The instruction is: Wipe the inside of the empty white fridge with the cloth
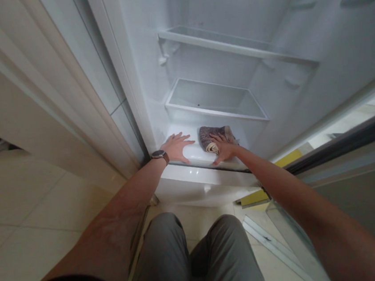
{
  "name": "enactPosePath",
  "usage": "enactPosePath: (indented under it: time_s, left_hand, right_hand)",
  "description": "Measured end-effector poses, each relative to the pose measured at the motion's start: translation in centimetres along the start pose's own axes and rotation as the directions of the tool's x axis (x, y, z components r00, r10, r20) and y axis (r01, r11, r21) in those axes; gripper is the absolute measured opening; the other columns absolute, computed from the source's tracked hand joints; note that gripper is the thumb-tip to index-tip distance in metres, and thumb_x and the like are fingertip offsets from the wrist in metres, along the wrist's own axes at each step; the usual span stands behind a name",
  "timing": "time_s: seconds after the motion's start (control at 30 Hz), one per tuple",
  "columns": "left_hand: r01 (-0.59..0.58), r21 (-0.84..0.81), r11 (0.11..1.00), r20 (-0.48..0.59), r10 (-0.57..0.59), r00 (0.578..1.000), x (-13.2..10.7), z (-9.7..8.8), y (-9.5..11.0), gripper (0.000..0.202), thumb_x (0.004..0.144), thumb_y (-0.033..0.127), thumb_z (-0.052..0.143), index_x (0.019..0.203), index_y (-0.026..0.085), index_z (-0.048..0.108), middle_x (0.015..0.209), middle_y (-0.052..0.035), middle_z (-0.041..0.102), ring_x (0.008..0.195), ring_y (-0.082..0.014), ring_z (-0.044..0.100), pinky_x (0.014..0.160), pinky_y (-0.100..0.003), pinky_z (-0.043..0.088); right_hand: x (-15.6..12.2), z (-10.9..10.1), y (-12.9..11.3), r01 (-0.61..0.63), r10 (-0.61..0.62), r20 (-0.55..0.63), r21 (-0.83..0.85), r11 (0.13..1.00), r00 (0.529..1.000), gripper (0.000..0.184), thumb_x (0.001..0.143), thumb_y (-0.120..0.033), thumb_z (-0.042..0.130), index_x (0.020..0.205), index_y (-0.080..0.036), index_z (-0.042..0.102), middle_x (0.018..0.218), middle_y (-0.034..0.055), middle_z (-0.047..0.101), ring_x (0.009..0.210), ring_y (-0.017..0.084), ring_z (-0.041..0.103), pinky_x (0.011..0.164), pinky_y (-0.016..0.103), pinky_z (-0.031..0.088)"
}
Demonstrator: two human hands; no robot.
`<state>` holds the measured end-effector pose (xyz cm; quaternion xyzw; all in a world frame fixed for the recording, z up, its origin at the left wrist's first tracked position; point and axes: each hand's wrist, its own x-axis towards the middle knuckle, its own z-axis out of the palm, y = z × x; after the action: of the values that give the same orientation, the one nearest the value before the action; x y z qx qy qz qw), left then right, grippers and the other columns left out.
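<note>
A folded, brown-and-grey patterned cloth (pixel 207 137) lies on the white floor of an open fridge (pixel 193 151), near its front edge. My right hand (pixel 223 147) grips the cloth from above, its fingers laid over the right part and the thumb toward the front. To the left, my left hand (pixel 176 148) rests on the fridge floor with spread fingers, holding nothing. A watch (pixel 158 154) is on my left wrist.
Above my hands are a lower glass shelf (pixel 216 96) and an upper shelf (pixel 238 48). The fridge door (pixel 351 141) stands open at right. A clear bin (pixel 290 223) and a pale strip (pixel 268 239) are on the tiled floor, near a yellow object (pixel 255 197).
</note>
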<state>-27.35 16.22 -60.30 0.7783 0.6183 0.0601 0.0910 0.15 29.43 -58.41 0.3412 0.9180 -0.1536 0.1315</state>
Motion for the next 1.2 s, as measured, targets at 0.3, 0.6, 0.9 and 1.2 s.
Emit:
enactPosePath:
  time_s: [0.3, 0.6, 0.9, 1.2]
  left_hand:
    - [-0.001, -0.001, 1.0, 0.005, 0.001, 1.0, 0.01, 0.01, -0.03, 0.111, 0.065, 0.079, 0.076, 0.161, 0.037, 0.04, 0.174, -0.0045, 0.023, 0.16, -0.0423, 0.012, 0.127, -0.063, 0.008]
    - [0.003, -0.002, 1.0, 0.007, -0.003, 1.0, 0.01, -0.07, 0.06, 0.112, 0.064, 0.08, 0.077, 0.161, 0.037, 0.041, 0.174, -0.0045, 0.024, 0.159, -0.043, 0.013, 0.127, -0.064, 0.009]
    - [0.007, 0.0, 1.0, 0.007, -0.007, 1.0, 0.03, -0.02, 0.06, 0.112, 0.064, 0.08, 0.076, 0.161, 0.037, 0.041, 0.174, -0.0043, 0.024, 0.159, -0.0423, 0.014, 0.128, -0.062, 0.008]
    - [0.002, 0.003, 1.0, 0.014, -0.002, 1.0, 0.02, -0.24, 0.15, 0.114, 0.063, 0.079, 0.077, 0.161, 0.036, 0.04, 0.174, -0.0053, 0.024, 0.159, -0.0425, 0.013, 0.128, -0.063, 0.008]
  right_hand:
    - [-0.25, -0.35, -0.36, -0.016, 0.016, 0.016, -0.01, 1.0, 1.0, 0.152, 0.042, -0.079, 0.087, 0.167, -0.041, 0.008, 0.175, 0.0041, -0.007, 0.158, 0.053, -0.011, 0.115, 0.087, 0.012]
    - [-0.22, -0.3, -0.38, -0.018, 0.018, 0.013, -0.005, 1.0, 1.0, 0.153, 0.041, -0.079, 0.086, 0.167, -0.04, 0.008, 0.175, 0.0043, -0.005, 0.158, 0.053, -0.012, 0.114, 0.088, 0.012]
    - [-0.21, -0.38, -0.43, -0.02, 0.021, 0.023, -0.012, 1.0, 1.0, 0.154, 0.041, -0.078, 0.087, 0.167, -0.04, 0.008, 0.175, 0.0037, -0.007, 0.158, 0.052, -0.012, 0.115, 0.087, 0.011]
    - [-0.1, -0.3, -0.23, -0.008, 0.008, 0.019, 0.004, 1.0, 1.0, 0.155, 0.039, -0.079, 0.087, 0.167, -0.04, 0.008, 0.175, 0.0047, -0.007, 0.158, 0.053, -0.013, 0.115, 0.087, 0.011]
